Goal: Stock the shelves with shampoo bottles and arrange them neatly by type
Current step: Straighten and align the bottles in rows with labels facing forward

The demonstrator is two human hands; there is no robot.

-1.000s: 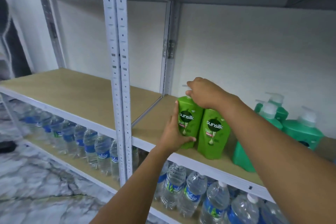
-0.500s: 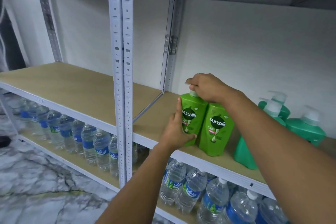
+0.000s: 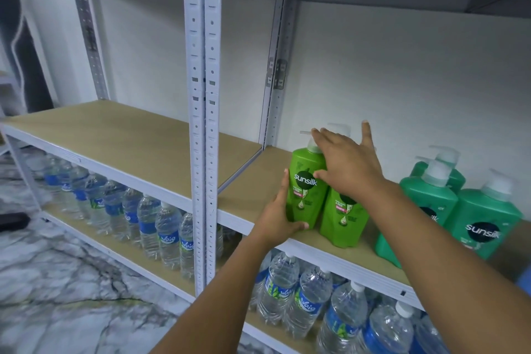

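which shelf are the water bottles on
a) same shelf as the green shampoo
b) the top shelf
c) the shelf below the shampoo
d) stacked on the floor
c: the water bottles stand in rows on the lower shelf, directly under the board that carries the light green shampoo bottle and the darker green pump bottles.
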